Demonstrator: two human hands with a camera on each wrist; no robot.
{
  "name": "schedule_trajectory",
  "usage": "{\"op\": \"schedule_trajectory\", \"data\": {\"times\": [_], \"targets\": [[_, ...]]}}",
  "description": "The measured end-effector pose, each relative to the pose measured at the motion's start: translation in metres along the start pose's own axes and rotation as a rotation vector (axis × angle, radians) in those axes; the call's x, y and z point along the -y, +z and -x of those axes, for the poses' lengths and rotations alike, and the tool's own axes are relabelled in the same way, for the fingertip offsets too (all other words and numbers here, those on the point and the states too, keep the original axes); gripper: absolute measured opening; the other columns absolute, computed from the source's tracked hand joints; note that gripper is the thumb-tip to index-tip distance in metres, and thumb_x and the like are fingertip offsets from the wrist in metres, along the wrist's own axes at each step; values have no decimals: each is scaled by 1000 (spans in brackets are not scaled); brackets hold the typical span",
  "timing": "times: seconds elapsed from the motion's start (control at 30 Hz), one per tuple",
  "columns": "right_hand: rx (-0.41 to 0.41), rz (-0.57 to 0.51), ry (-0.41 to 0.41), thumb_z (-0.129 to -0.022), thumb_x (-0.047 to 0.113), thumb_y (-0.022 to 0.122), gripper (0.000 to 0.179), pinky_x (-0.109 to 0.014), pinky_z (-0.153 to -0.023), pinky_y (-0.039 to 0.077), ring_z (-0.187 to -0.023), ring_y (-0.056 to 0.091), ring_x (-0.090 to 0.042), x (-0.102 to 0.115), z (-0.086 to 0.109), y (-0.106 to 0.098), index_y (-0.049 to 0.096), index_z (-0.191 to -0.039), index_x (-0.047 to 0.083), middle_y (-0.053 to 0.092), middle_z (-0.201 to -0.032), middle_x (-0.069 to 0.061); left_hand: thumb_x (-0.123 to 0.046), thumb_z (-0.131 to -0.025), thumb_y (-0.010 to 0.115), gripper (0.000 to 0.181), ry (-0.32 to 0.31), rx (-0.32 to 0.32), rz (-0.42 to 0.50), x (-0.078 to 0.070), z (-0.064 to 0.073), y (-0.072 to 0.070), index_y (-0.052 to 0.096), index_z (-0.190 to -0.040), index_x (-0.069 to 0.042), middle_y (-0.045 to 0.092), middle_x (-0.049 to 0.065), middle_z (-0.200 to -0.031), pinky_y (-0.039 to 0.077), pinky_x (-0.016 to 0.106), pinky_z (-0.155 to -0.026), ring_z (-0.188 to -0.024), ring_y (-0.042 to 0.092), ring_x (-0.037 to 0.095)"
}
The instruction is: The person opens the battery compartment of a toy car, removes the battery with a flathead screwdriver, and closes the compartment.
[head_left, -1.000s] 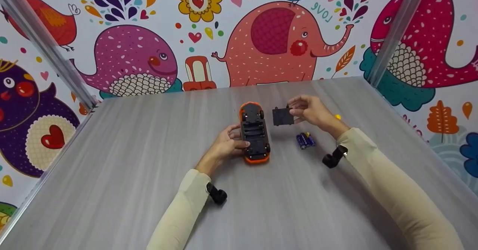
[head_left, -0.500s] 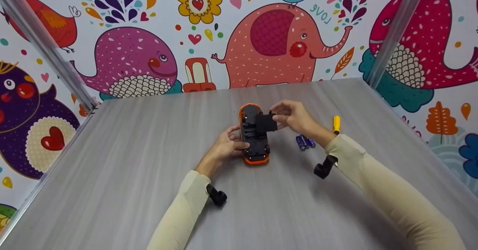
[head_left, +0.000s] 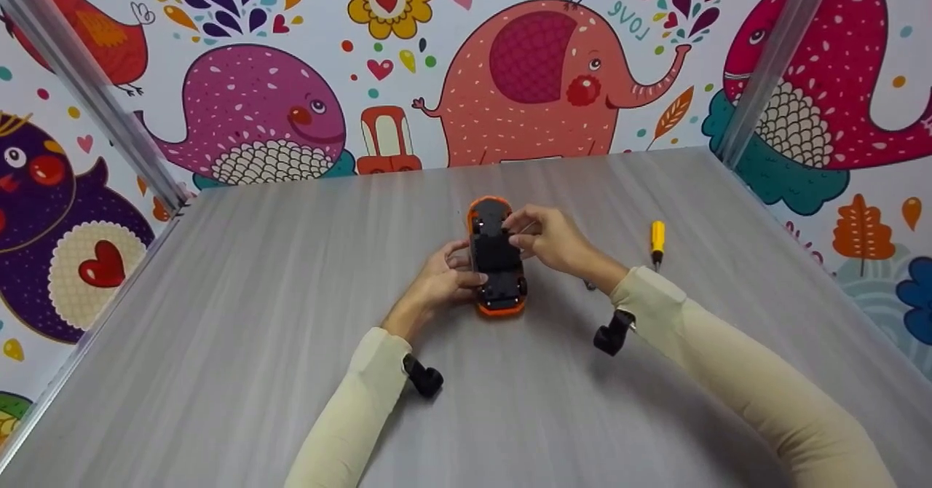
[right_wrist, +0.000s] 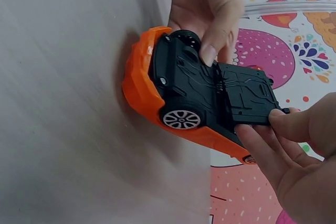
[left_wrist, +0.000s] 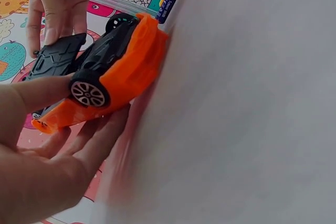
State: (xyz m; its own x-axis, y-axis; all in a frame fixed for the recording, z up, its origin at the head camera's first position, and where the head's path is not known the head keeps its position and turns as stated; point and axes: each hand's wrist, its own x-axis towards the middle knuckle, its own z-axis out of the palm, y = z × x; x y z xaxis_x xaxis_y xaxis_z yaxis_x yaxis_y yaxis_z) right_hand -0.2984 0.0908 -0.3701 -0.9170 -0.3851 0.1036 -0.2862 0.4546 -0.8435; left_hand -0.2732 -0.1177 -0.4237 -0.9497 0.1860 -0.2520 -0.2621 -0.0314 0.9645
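Observation:
An orange toy car point(head_left: 501, 302) is held belly up over the table, its black underside facing the head camera. My left hand point(head_left: 440, 280) grips it from the left side, thumb on the underside and fingers beneath the body point(left_wrist: 134, 72). Between thumb and fingers, my right hand point(head_left: 550, 239) pinches a flat black battery cover point(right_wrist: 249, 95). The cover lies over the battery bay in the middle of the underside, one edge raised at a slant in the right wrist view. Most of the bay is hidden beneath it.
A yellow-handled screwdriver point(head_left: 657, 239) lies on the grey table point(head_left: 291, 291) to the right. Purple-blue batteries point(left_wrist: 168, 3) lie near it, mostly hidden behind the right forearm in the head view. Printed wall panels stand behind and at both sides.
My right hand has carried the battery cover leftward from beside the toy car onto its underside. My left hand and the car have stayed nearly still. The screwdriver has come into view.

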Motion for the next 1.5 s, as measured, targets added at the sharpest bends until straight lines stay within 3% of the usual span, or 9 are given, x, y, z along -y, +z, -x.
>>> {"op": "schedule_trajectory", "data": {"times": [0.37,0.6,0.8,1.0,1.17,1.5], "targets": [[-45,13,35,-97,1,60,20,-51,-86,59,-98,68,-28,-3,-1,6,65,-117,2,67,-113,-18,10,-82,71,80,1,-13,-15,0,0,1,37,-152,-11,59,20,-136,59,36,-82,-105,67,25],[-74,63,-1,-95,0,64,19,-40,-78,60,-93,67,-25,-6,-2,9,66,-114,0,69,-107,-18,13,-82,69,80,5,-20,21,0,-1,1,36,-152,-9,59,20,-133,60,36,-79,-100,67,25],[-56,53,16,-95,0,64,20,-46,-80,60,-92,68,-27,-4,-4,9,66,-114,1,69,-108,-19,14,-81,69,80,14,-20,24,1,-2,2,37,-151,-8,59,21,-132,60,35,-78,-99,67,24],[-42,147,38,-96,3,63,19,-32,-74,58,-92,67,-24,-1,-4,8,67,-115,4,70,-108,-15,14,-82,69,79,12,-13,28,1,-1,2,38,-151,-9,59,20,-132,60,35,-78,-99,68,24],[-45,183,38,-95,3,65,20,-29,-70,55,-85,65,-21,-1,-4,6,68,-114,4,70,-103,-15,13,-82,69,79,10,-9,21,-1,-1,2,38,-151,-10,60,19,-133,60,35,-78,-101,68,23],[-88,246,55,-93,6,69,31,-40,-84,57,-102,66,-29,-3,-1,15,70,-124,8,65,-115,-17,11,-84,69,78,7,-21,3,0,0,1,37,-152,-9,59,21,-136,60,38,-84,-106,68,26]]}}
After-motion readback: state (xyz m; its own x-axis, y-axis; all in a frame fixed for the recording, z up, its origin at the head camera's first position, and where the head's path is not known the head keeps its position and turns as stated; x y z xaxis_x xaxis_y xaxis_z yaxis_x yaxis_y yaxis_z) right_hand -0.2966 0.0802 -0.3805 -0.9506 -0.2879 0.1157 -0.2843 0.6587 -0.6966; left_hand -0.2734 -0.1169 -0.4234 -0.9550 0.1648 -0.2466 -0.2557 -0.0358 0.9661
